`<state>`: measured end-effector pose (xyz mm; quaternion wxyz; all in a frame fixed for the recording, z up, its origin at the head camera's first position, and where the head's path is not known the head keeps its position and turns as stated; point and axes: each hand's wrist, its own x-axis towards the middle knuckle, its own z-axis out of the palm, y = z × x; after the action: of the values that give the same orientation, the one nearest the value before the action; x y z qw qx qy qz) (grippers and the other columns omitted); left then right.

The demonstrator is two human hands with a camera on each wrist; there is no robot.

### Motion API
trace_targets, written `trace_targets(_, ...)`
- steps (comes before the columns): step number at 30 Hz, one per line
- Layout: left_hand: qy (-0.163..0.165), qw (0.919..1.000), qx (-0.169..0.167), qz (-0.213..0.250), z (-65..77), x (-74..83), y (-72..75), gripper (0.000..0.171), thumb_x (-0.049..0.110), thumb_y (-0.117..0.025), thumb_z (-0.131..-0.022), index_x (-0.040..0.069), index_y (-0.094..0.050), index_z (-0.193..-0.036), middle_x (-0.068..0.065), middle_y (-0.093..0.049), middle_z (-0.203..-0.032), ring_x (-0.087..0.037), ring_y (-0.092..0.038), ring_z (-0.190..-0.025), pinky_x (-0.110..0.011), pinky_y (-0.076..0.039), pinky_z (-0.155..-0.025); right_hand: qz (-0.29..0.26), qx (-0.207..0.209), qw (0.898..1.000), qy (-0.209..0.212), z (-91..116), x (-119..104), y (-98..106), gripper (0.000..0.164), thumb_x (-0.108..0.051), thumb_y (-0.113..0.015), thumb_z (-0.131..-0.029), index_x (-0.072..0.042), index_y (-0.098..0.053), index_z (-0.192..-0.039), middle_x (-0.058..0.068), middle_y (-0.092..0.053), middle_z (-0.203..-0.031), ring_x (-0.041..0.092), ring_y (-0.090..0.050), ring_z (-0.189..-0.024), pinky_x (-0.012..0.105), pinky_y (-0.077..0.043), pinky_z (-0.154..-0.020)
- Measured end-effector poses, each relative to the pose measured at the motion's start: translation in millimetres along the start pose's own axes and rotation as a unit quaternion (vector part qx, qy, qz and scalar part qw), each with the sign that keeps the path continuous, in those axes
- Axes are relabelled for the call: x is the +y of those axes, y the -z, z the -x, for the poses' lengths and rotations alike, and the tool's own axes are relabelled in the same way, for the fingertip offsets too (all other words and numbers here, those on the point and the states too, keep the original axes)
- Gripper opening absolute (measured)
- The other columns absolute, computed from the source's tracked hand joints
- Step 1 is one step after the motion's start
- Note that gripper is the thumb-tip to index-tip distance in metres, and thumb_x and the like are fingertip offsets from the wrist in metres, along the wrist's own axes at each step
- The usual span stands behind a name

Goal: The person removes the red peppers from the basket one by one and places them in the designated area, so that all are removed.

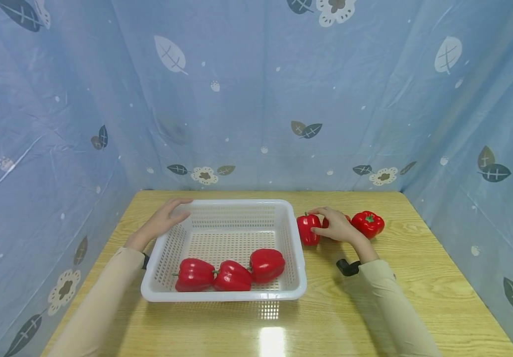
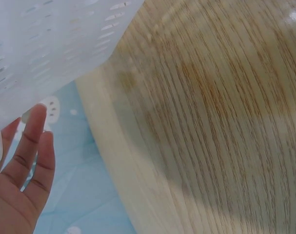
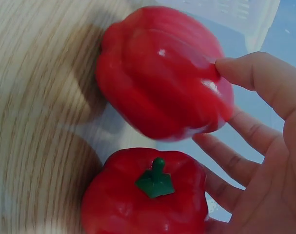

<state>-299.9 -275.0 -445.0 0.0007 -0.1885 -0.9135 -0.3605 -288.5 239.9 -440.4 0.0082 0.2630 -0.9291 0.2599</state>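
A white perforated plastic basket (image 1: 223, 296) stands on the table with three red bell peppers, such as this red bell pepper (image 1: 195, 275), lying along its near side. My left hand (image 1: 162, 220) is at its back left corner, with the thumb spread from the fingers. In the left wrist view, relaxed fingers (image 2: 28, 158) lie beside the outer wall. My right hand (image 1: 340, 225) holds another red bell pepper (image 3: 162, 73) just right of the basket, thumb on one side and fingers on the other. A red bell pepper with a green stem (image 3: 152, 209) sits beside those fingers.
At the far right lies a further red bell pepper (image 1: 367, 224). The wooden table (image 1: 328, 317) has its back edge against a blue patterned curtain (image 1: 238, 99), which also hangs on both sides.
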Motion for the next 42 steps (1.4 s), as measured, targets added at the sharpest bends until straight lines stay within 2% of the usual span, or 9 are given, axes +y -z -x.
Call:
trace_targets(4,0.000,1.0000,0.000,-0.001,0.0,0.4,0.4,0.053,0.042,-0.052,-0.093,0.015,-0.043,-0.137,-0.017,-0.033,-0.143,-0.039,-0.033,-0.129,-0.064,-0.034,-0.096,0.007,-0.003,1.000,0.000,1.5,0.6,1.1,0.049,-0.025,-0.069,-0.082,-0.004,-0.056,-0.124,0.019,-0.055,-0.124,0.039,-0.052,-0.108,0.063,-0.034,-0.094)
trace_targets(10,-0.001,1.0000,-0.001,0.000,0.0,0.6,0.4,0.053,0.041,-0.053,-0.093,0.014,-0.043,-0.137,-0.017,-0.033,-0.143,-0.039,-0.032,-0.130,-0.065,-0.032,-0.097,0.005,-0.008,1.000,-0.003,1.4,1.5,2.0,0.049,-0.023,-0.069,-0.083,-0.003,-0.055,-0.125,0.020,-0.054,-0.125,0.040,-0.046,-0.117,0.070,-0.022,-0.098)
trace_targets(13,-0.001,1.0000,-0.001,-0.001,-0.4,0.1,0.3,0.053,0.041,-0.052,-0.093,0.013,-0.043,-0.138,-0.017,-0.033,-0.143,-0.039,-0.032,-0.130,-0.065,-0.031,-0.097,-0.004,-0.009,1.000,-0.009,0.9,2.8,2.9,0.049,-0.021,-0.069,-0.082,-0.004,-0.054,-0.126,0.020,-0.053,-0.127,0.040,-0.044,-0.120,0.071,-0.015,-0.100)
trace_targets(17,0.001,1.0000,-0.002,0.001,-0.2,0.6,0.3,0.052,0.041,-0.052,-0.093,0.015,-0.043,-0.137,-0.016,-0.033,-0.143,-0.039,-0.032,-0.130,-0.065,-0.033,-0.097,-0.012,-0.010,1.000,-0.015,0.0,5.5,4.0,0.050,-0.021,-0.068,-0.083,-0.004,-0.053,-0.127,0.020,-0.052,-0.128,0.040,-0.042,-0.122,0.070,-0.013,-0.102)
trace_targets(21,0.002,1.0000,-0.002,0.002,0.5,1.3,0.4,0.052,0.042,-0.052,-0.093,0.016,-0.043,-0.138,-0.016,-0.033,-0.144,-0.039,-0.032,-0.130,-0.064,-0.033,-0.097,-0.019,-0.006,1.000,-0.017,-1.6,6.9,6.1,0.050,-0.020,-0.067,-0.084,-0.004,-0.052,-0.128,0.019,-0.053,-0.128,0.040,-0.042,-0.122,0.065,-0.018,-0.104)
trace_targets(28,0.004,1.0000,-0.002,0.000,-0.1,2.2,1.2,0.054,0.043,-0.051,-0.093,0.015,-0.042,-0.138,-0.017,-0.032,-0.144,-0.040,-0.030,-0.131,-0.065,-0.029,-0.098,-0.040,0.010,0.999,-0.006,-3.9,1.0,10.4,0.049,-0.017,-0.068,-0.084,-0.004,-0.052,-0.128,0.019,-0.052,-0.128,0.039,-0.050,-0.111,0.055,-0.042,-0.092)
trace_targets(35,0.007,1.0000,-0.002,-0.001,-0.5,0.9,1.0,0.053,0.044,-0.051,-0.093,0.018,-0.043,-0.138,-0.016,-0.032,-0.144,-0.039,-0.029,-0.132,-0.066,-0.027,-0.099,-0.057,0.021,0.998,-0.001,-8.2,-14.5,15.2,0.050,-0.024,-0.066,-0.086,-0.006,-0.050,-0.130,0.016,-0.050,-0.131,0.038,-0.046,-0.116,0.056,-0.043,-0.091)
trace_targets(39,0.008,1.0000,0.000,0.001,-0.5,-0.1,0.4,0.052,0.043,-0.052,-0.093,0.018,-0.043,-0.138,-0.015,-0.033,-0.144,-0.039,-0.031,-0.131,-0.065,-0.031,-0.098,-0.072,0.033,0.997,0.001,-10.9,-28.1,18.7,0.050,-0.027,-0.066,-0.086,-0.010,-0.051,-0.130,0.013,-0.050,-0.131,0.035,-0.045,-0.117,0.055,-0.045,-0.089)
trace_targets(42,0.008,1.0000,0.001,0.000,-0.4,-0.1,-0.3,0.052,0.043,-0.052,-0.093,0.018,-0.043,-0.137,-0.015,-0.033,-0.144,-0.039,-0.032,-0.130,-0.065,-0.032,-0.097,-0.076,0.041,0.996,0.017,-13.9,-37.7,20.2,0.049,-0.026,-0.067,-0.085,-0.010,-0.053,-0.129,0.012,-0.052,-0.128,0.034,-0.047,-0.116,0.056,-0.042,-0.092)
